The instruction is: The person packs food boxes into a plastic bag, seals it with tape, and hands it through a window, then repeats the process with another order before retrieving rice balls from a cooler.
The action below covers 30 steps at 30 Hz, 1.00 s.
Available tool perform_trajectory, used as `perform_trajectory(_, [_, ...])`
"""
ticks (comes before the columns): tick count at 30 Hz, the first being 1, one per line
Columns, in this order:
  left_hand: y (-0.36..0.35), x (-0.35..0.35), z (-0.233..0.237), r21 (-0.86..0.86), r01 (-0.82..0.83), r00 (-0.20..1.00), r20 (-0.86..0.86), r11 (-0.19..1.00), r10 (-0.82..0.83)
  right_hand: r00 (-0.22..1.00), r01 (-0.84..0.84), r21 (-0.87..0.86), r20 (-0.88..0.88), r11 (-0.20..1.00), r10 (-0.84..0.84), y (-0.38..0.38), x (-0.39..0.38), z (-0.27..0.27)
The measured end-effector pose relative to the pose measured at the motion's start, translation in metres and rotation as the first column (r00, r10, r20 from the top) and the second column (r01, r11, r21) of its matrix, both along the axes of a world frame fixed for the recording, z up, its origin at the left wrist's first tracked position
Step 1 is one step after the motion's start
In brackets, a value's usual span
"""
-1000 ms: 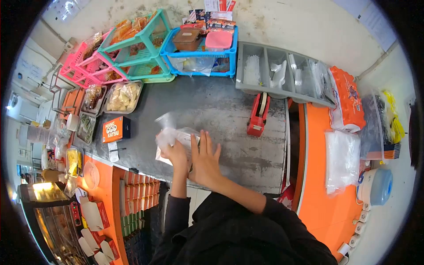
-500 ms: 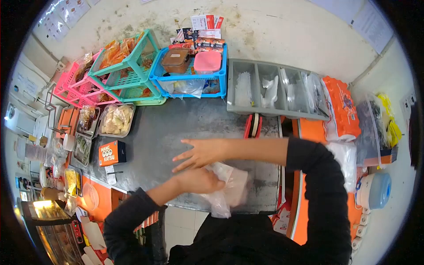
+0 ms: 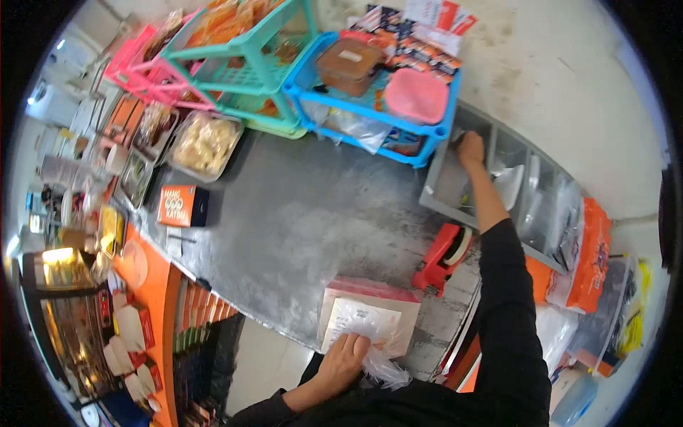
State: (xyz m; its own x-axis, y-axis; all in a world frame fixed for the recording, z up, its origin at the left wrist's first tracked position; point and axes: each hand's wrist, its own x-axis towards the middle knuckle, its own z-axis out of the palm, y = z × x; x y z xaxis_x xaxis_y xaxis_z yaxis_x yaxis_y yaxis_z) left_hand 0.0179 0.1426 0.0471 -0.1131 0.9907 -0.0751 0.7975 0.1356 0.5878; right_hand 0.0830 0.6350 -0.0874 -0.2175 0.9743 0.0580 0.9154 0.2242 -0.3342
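Your left hand [image 3: 344, 364] is clamped on the gathered plastic bag [image 3: 386, 371] – box [image 3: 404, 324] inside, near edge of the table [image 3: 284, 213], tape dispenser [image 3: 442, 260] near it. Your right hand [image 3: 470, 151] is in the gray bin [image 3: 442, 204], leftmost compartment – fingers curled, can't tell if gripping.
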Motion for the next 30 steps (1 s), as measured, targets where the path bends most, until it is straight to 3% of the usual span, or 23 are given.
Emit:
perform_trajectory(1, [-0.004, 0.001, -0.002, -0.018, -0.02, 1.0, 0.001, 1.0, 0.02, 0.992, 0.128, -0.061, 0.007, 0.99, -0.127, 0.002, -0.004, 0.004])
perform_trajectory(4, [-0.011, 0.005, -0.004, 0.084, -0.08, 0.988, 0.142, 0.993, 0.068, 0.992, 0.122, -0.134, 0.004, 0.983, -0.122, 0.022, 0.004, -0.003])
perform_trajectory(6, [-0.014, 0.009, -0.002, 0.136, -0.171, 0.979, 0.132, 0.976, 0.153, 0.951, 0.12, -0.078, -0.276, 0.99, -0.137, 0.041, 0.015, -0.024])
perform_trajectory(7, [-0.015, 0.012, -0.007, 0.143, -0.18, 0.978, 0.133, 0.973, 0.161, 0.953, 0.111, -0.072, -0.276, 0.991, -0.126, 0.042, 0.016, -0.027])
perform_trajectory(8, [-0.017, 0.015, -0.014, 0.199, -0.21, 0.972, 0.149, 0.957, 0.182, 0.816, 0.099, -0.065, -0.566, 0.993, -0.118, 0.042, 0.018, -0.03])
perform_trajectory(9, [-0.018, 0.018, -0.017, 0.255, -0.24, 0.965, 0.165, 0.937, 0.202, 0.594, 0.087, -0.057, -0.798, 0.995, -0.098, 0.034, 0.015, -0.021])
perform_trajectory(10, [-0.019, 0.021, -0.018, 0.262, -0.25, 0.963, 0.168, 0.932, 0.211, 0.596, 0.077, -0.049, -0.798, 0.996, -0.085, 0.027, 0.012, -0.01])
perform_trajectory(12, [-0.02, 0.024, -0.018, 0.204, -0.338, 0.92, 0.278, 0.919, 0.277, 0.22, 0.075, -0.211, -0.95, 0.975, -0.222, 0.003, 0.013, 0.023])
perform_trajectory(13, [-0.022, 0.025, -0.024, 0.188, -0.348, 0.905, 0.325, 0.918, 0.276, 0.223, 0.075, -0.203, -0.951, 0.976, -0.215, -0.017, 0.017, 0.044])
perform_trajectory(15, [-0.023, 0.018, -0.02, 0.289, -0.295, 0.941, 0.252, 0.911, 0.225, 0.605, 0.009, 0.136, -0.789, 0.991, 0.103, -0.079, 0.032, 0.095])
perform_trajectory(17, [-0.025, 0.013, -0.015, 0.39, -0.227, 0.973, 0.13, 0.892, 0.191, 0.77, -0.153, 0.234, -0.581, 0.96, 0.264, -0.18, 0.057, 0.139])
perform_trajectory(18, [-0.025, 0.007, -0.014, 0.394, -0.221, 0.973, 0.145, 0.892, 0.177, 0.764, -0.219, 0.145, -0.59, 0.965, 0.262, -0.228, 0.076, 0.143])
perform_trajectory(20, [-0.021, -0.009, -0.012, 0.396, -0.092, 0.993, 0.102, 0.914, 0.056, 0.833, -0.26, 0.213, -0.443, 0.942, 0.33, -0.329, 0.107, 0.133])
perform_trajectory(21, [-0.017, -0.018, -0.021, 0.397, -0.042, 0.993, 0.12, 0.917, -0.007, 0.893, -0.238, -0.09, -0.411, 0.967, 0.181, -0.374, 0.115, 0.141])
perform_trajectory(22, [-0.011, -0.029, -0.02, 0.372, 0.003, 0.976, 0.2, 0.928, -0.084, 0.844, -0.212, -0.255, -0.534, 0.943, 0.045, -0.41, 0.124, 0.121])
perform_trajectory(25, [0.009, -0.056, -0.015, 0.26, 0.155, 0.94, 0.259, 0.953, -0.223, 0.771, -0.307, -0.379, -0.637, 0.873, -0.006, -0.475, 0.103, 0.136])
perform_trajectory(27, [0.023, -0.068, -0.015, 0.211, 0.22, 0.918, 0.285, 0.952, -0.276, 0.709, -0.32, -0.403, -0.702, 0.857, -0.065, -0.491, 0.09, 0.139])
perform_trajectory(29, [0.037, -0.077, -0.014, 0.181, 0.373, 0.902, 0.157, 0.91, -0.402, 0.832, -0.311, -0.024, -0.49, 0.95, 0.26, -0.489, 0.072, 0.151])
perform_trajectory(30, [0.042, -0.076, -0.006, 0.174, 0.396, 0.893, 0.155, 0.902, -0.422, 0.836, -0.288, -0.028, -0.495, 0.957, 0.237, -0.488, 0.068, 0.149])
